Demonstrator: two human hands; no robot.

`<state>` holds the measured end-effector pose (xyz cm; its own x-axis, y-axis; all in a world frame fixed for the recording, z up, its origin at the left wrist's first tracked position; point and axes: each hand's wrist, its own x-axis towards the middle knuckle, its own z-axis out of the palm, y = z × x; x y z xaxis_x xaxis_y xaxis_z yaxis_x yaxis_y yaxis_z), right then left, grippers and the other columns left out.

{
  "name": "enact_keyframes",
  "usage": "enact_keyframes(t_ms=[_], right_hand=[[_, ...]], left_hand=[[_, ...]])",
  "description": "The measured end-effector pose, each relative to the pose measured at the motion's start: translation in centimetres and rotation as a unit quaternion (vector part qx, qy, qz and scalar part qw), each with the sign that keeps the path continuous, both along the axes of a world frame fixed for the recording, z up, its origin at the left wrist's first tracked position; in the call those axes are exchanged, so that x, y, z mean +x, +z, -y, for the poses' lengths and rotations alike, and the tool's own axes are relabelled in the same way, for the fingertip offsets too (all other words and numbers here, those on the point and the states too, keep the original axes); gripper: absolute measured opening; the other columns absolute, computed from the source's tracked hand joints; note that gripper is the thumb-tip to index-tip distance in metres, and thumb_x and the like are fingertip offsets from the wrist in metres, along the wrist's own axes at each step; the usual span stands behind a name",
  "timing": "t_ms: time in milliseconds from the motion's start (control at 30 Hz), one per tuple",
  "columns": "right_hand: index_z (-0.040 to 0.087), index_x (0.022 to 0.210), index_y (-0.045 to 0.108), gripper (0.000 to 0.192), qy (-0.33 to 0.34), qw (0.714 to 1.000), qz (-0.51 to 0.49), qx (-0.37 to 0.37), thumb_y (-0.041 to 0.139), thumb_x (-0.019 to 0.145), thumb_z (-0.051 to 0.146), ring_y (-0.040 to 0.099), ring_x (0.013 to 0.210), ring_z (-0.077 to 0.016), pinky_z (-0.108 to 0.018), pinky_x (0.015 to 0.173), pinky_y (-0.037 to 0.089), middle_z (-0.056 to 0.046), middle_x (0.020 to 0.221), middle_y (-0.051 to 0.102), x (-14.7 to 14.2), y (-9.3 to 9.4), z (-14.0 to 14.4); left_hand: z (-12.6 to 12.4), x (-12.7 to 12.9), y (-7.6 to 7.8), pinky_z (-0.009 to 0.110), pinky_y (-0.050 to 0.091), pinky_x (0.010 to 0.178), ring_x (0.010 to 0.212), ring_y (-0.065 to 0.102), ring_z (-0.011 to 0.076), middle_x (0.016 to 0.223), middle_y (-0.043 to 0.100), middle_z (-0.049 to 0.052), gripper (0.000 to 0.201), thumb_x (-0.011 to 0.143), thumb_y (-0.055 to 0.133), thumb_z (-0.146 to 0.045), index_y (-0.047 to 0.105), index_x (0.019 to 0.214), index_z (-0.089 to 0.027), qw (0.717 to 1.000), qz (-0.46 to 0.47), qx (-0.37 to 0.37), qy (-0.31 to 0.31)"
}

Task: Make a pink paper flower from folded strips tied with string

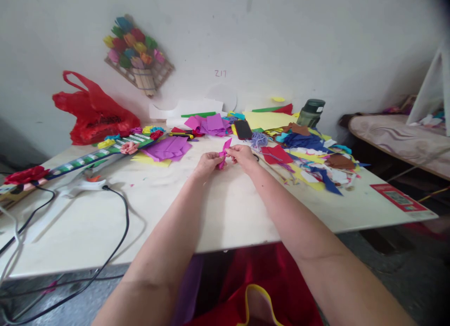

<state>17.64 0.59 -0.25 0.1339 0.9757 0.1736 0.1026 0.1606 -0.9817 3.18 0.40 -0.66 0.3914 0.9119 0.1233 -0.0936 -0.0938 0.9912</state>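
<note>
Above the middle of the white table (165, 223), both my hands meet on a small folded piece of magenta paper (227, 145). My left hand (208, 164) pinches its lower part, while the fingers of my right hand (243, 156) press on it from the other side. One pointed end of the paper sticks up between the fingertips; the folds inside the grip are hidden. Behind and left of my hands lies a pile of purple paper sheets (168, 148). Beyond them are more purple sheets (213, 125) and a black phone (243, 129).
To the right spread colored paper scraps (309, 145), purple yarn (259, 139) and a green bottle (311, 113). At left are a flower-trimmed strip (87, 158), a red plastic bag (94, 113) and a black cord (127, 213) crossing the table edge. Paper flowers (135, 45) hang on the wall.
</note>
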Motion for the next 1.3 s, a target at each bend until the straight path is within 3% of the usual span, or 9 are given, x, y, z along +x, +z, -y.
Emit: enact_keyframes(t_ms=[133,367,567,733,867,1067,1200,1300], right_hand=[[0.014,0.069,0.061,0.025,-0.029,0.993,0.095,0.057,0.066,0.061,0.038,0.044,0.046,-0.0069,-0.02,0.045,0.037,0.001,0.059,0.059,0.2,-0.3,-0.3],[0.015,0.065,0.061,0.02,-0.065,0.949,0.262,0.161,0.058,0.068,0.034,0.048,0.056,-0.0106,-0.023,0.056,0.037,-0.001,0.059,0.059,0.3,-0.5,-0.5],[0.015,0.063,0.058,0.018,0.02,0.967,0.212,0.14,0.058,0.067,0.033,0.048,0.054,-0.0094,-0.022,0.056,0.038,0.002,0.058,0.056,0.2,-0.3,-0.1],[0.015,0.071,0.06,0.016,-0.002,0.968,0.217,0.127,0.057,0.069,0.031,0.053,0.059,-0.0106,-0.023,0.059,0.04,0.0,0.066,0.062,-0.1,-0.7,-0.4],[0.018,0.082,0.065,0.023,-0.046,0.924,0.343,0.164,0.062,0.068,0.036,0.056,0.066,-0.0128,-0.024,0.062,0.039,-0.002,0.078,0.066,-0.3,-0.2,0.2],[0.019,0.076,0.067,0.017,-0.086,0.846,0.482,0.211,0.055,0.077,0.031,0.056,0.076,-0.0151,-0.025,0.062,0.035,-0.004,0.084,0.065,-0.7,0.6,1.6],[0.017,0.078,0.066,0.019,-0.078,0.827,0.512,0.22,0.051,0.081,0.028,0.055,0.08,-0.0165,-0.026,0.063,0.034,-0.006,0.086,0.064,-1.0,0.8,1.8],[0.016,0.077,0.064,0.018,-0.089,0.83,0.511,0.205,0.051,0.08,0.028,0.055,0.081,-0.0176,-0.026,0.064,0.034,-0.008,0.086,0.064,-1.1,0.8,1.7]], left_hand=[[0.2,0.0,0.3,0.022,0.038,0.05,0.046,0.049,0.0087,0.052,0.058,0.003,0.028,0.062,0.07,-0.035,0.054,0.057,-0.013,1.0,0.012,-0.004,0.005],[0.2,-0.1,0.1,0.022,0.039,0.048,0.045,0.051,0.0099,0.051,0.059,0.003,0.026,0.059,0.071,-0.032,0.052,0.061,-0.014,0.999,0.026,-0.031,-0.001],[0.2,-0.2,0.1,0.023,0.039,0.047,0.045,0.053,0.0112,0.054,0.062,0.006,0.024,0.058,0.071,-0.029,0.058,0.066,-0.011,0.998,0.025,-0.038,-0.053],[0.2,-0.2,0.1,0.025,0.044,0.054,0.05,0.058,0.0133,0.057,0.063,0.006,0.023,0.058,0.071,-0.024,0.057,0.07,-0.01,0.994,0.06,-0.062,-0.061],[0.1,-0.2,-0.1,0.024,0.043,0.054,0.05,0.057,0.0131,0.055,0.062,0.006,0.021,0.059,0.07,-0.024,0.058,0.067,-0.01,0.995,0.059,-0.044,-0.071],[-0.2,-0.1,-0.5,0.021,0.04,0.05,0.045,0.052,0.0092,0.049,0.059,0.003,0.013,0.059,0.067,-0.02,0.058,0.06,-0.011,0.997,0.035,-0.048,-0.058],[-0.4,0.0,-0.7,0.021,0.041,0.051,0.045,0.051,0.0088,0.048,0.057,0.002,0.012,0.059,0.066,-0.018,0.057,0.057,-0.011,0.997,0.036,-0.051,-0.051],[-0.3,0.0,-0.7,0.021,0.041,0.051,0.045,0.051,0.0088,0.05,0.058,0.001,0.013,0.058,0.068,-0.018,0.057,0.063,-0.011,0.996,0.05,-0.054,-0.05]])
